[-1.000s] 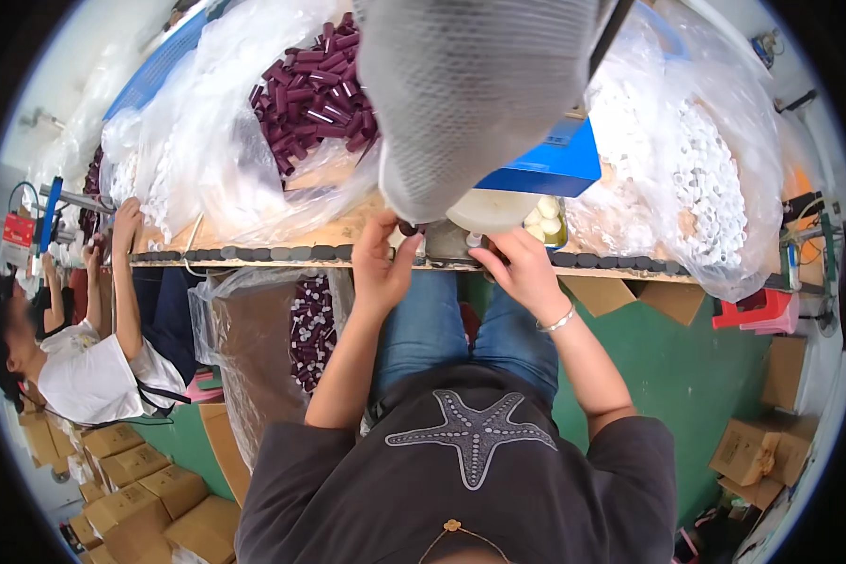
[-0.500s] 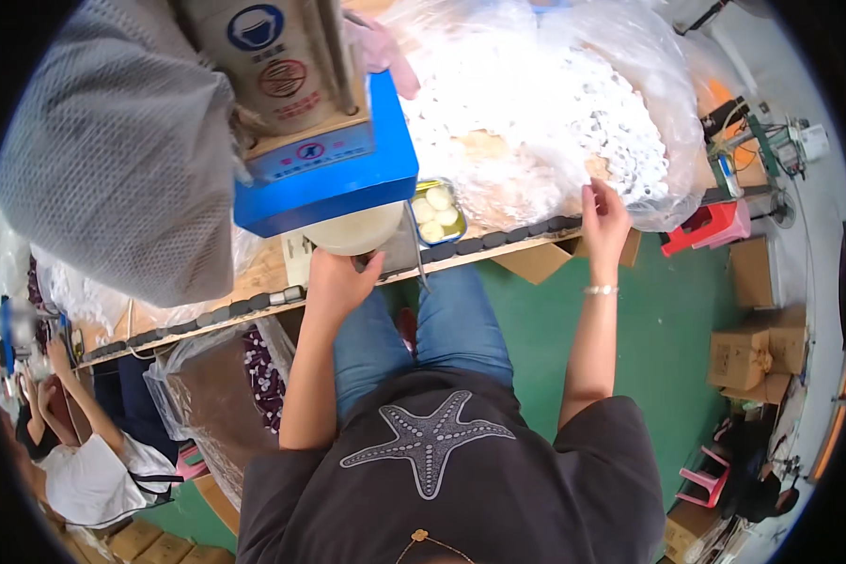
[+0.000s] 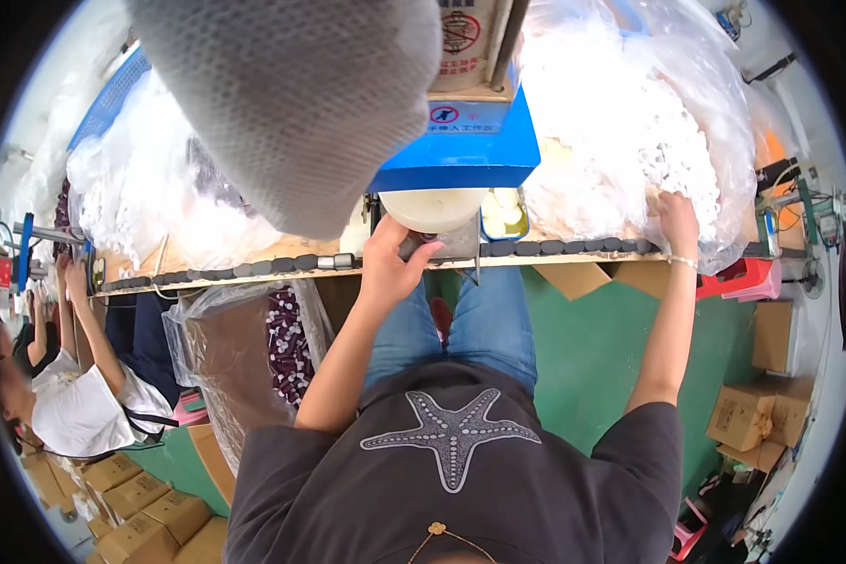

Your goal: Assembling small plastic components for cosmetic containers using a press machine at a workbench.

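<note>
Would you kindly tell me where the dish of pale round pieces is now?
In the head view, the dish sits right of centre by the padded table edge, just right of the white dome and the left hand.

Lit brightly | blown out to white across much of the heaped white pieces [image 3: 677, 155] | softened on near grey mesh cloth [image 3: 301, 103] | bent toward circular rim, blackened beyond
</note>
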Available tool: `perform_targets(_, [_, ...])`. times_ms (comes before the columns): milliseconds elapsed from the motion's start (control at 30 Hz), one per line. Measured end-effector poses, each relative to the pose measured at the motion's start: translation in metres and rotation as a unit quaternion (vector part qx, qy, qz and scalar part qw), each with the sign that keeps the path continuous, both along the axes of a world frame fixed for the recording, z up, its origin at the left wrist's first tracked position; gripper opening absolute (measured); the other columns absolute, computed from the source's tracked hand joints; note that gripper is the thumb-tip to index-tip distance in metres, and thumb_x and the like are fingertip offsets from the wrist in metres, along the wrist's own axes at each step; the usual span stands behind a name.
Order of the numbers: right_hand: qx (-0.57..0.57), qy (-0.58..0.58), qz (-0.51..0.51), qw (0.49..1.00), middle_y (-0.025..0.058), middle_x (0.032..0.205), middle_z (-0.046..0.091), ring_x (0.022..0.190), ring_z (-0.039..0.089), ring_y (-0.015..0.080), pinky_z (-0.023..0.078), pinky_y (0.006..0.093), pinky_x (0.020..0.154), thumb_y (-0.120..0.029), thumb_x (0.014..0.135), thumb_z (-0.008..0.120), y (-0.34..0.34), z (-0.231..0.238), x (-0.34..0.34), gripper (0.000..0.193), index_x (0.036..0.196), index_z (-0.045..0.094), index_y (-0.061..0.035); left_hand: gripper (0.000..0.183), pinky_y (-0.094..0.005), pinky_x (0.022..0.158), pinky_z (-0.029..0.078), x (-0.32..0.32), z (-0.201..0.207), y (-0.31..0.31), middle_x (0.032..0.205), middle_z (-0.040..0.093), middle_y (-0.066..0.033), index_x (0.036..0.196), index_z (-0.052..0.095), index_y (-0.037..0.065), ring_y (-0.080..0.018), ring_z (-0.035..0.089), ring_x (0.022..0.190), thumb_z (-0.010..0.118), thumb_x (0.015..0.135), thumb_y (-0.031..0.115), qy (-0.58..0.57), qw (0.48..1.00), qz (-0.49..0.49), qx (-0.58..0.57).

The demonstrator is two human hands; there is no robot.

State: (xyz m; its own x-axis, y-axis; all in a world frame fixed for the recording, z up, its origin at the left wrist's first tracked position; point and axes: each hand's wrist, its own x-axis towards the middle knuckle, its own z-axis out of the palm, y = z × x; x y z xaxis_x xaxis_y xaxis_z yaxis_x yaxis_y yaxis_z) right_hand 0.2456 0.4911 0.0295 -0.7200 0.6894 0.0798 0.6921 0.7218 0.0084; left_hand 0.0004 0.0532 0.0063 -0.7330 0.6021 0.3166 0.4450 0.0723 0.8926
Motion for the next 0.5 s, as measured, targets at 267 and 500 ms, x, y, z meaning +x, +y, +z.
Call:
perform_targets(267, [-0.397, 0.339, 0.133, 0.842, 0.0007, 0.080, 0.063, 0.070, 0.056, 0.0061, 0.048, 0.0210, 0.063, -0.005, 0.079, 0.075, -0.177, 0.008, -0.085, 0.020, 0.097, 0.067, -0.0033, 0.024, -0.0312, 0.079, 0.049, -0.015, 0.011, -0.005, 0.092, 0.070, -0.0119, 0.100, 0.068, 0.001, -0.0206, 0.066, 0.087, 0.071, 0.076, 0.000, 0.076, 0.992, -0.096, -0.026])
perform_targets(500, [-0.151, 0.216, 0.323, 0.909, 0.0103, 0.088, 0.063, 0.085, 0.060, 0.0293, 0.049, 0.0380, 0.076, -0.007, 0.076, 0.067, -0.211, -0.011, -0.125, 0.017, 0.092, 0.070, -0.0039, 0.024, -0.0396, 0.088, 0.046, -0.012, 0.003, -0.001, 0.099, 0.067, -0.0155, 0.096, 0.069, 0.003, -0.0328, 0.060, 0.099, 0.071, 0.072, 0.003, 0.010, 0.996, -0.087, -0.011])
